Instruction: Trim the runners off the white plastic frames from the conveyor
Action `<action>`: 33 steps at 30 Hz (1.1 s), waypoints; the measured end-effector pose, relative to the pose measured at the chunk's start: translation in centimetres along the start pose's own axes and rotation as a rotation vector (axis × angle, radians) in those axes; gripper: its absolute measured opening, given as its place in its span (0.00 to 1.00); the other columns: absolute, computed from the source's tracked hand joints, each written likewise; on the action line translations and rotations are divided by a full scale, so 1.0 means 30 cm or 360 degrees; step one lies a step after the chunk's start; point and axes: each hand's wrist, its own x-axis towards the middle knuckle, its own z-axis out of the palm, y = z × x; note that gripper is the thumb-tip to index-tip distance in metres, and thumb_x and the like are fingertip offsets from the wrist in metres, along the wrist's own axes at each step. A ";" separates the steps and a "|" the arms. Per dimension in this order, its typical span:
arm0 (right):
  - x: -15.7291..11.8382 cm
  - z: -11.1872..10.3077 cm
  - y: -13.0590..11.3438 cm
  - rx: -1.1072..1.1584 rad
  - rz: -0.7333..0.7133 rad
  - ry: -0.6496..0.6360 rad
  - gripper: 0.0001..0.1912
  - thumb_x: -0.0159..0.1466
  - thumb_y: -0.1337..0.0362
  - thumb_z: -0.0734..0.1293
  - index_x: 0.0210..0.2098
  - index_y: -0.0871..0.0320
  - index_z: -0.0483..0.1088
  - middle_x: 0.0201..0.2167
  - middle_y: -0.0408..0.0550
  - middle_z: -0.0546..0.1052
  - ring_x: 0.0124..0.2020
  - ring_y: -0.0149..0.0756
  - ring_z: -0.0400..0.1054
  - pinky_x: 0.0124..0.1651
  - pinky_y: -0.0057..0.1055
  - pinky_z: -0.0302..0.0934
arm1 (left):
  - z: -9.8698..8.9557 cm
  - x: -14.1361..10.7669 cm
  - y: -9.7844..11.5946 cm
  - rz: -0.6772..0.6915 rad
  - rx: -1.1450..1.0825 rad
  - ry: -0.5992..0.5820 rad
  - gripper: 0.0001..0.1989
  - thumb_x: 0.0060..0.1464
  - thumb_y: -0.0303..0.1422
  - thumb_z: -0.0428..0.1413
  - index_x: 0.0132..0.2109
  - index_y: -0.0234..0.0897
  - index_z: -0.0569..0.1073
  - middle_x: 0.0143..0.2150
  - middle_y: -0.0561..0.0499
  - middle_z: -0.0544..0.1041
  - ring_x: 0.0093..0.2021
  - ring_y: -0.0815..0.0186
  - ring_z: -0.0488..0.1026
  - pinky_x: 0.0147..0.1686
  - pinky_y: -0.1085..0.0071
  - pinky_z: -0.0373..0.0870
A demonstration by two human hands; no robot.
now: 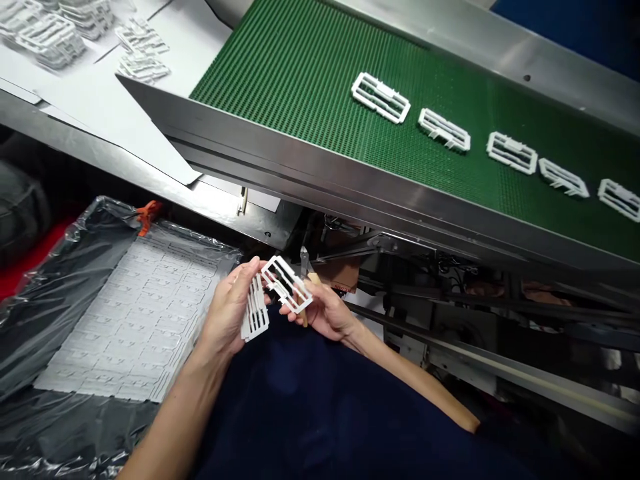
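Observation:
My left hand (pixel 231 300) is closed around a white slotted plastic part (pixel 256 310), gripped at its edge. Just right of it, a second white plastic frame (pixel 286 283) is tilted in the fingers of my right hand (pixel 327 310). Both hands are close together in front of my body, and the left fingertips come near or touch this second frame. Held in the right hand too is a small tool with a pale tan handle and a grey blade (pixel 304 259), pointing up; it looks like a knife. Part of its handle is hidden by the fingers.
A green conveyor belt (pixel 280 67) carries several white frames (pixel 381 98) behind a metal side rail (pixel 320 163). Stacked white parts (pixel 47 37) lie on the table at upper left. At lower left, a plastic-lined box (pixel 30 360) holds layered white parts, with an orange clip (pixel 148 217) on its rim.

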 end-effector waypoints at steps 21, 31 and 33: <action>-0.228 0.025 -0.294 -0.1574 -0.0543 0.0860 0.12 0.59 0.54 0.65 0.34 0.57 0.68 0.27 0.44 0.73 0.28 0.32 0.68 0.31 0.29 0.62 | -0.037 0.103 -0.037 0.0076 -0.0894 -0.0537 0.13 0.48 0.34 0.57 0.41 0.33 0.76 0.35 0.49 0.76 0.31 0.68 0.72 0.30 0.74 0.71; -0.330 0.094 -0.496 -0.1846 -0.0713 0.0890 0.12 0.60 0.54 0.64 0.31 0.56 0.66 0.23 0.40 0.69 0.24 0.29 0.62 0.26 0.25 0.57 | -0.039 0.127 -0.021 -0.0342 -0.0805 -0.0238 0.11 0.50 0.24 0.55 0.42 0.39 0.73 0.37 0.50 0.78 0.37 0.63 0.76 0.38 0.65 0.75; -0.344 0.101 -0.612 -0.2047 -0.0899 0.1055 0.12 0.60 0.54 0.64 0.29 0.57 0.65 0.23 0.40 0.68 0.23 0.28 0.60 0.25 0.25 0.54 | -0.031 0.152 -0.031 -0.0503 -0.0751 -0.0221 0.10 0.50 0.22 0.56 0.39 0.40 0.73 0.34 0.52 0.78 0.32 0.66 0.76 0.31 0.70 0.76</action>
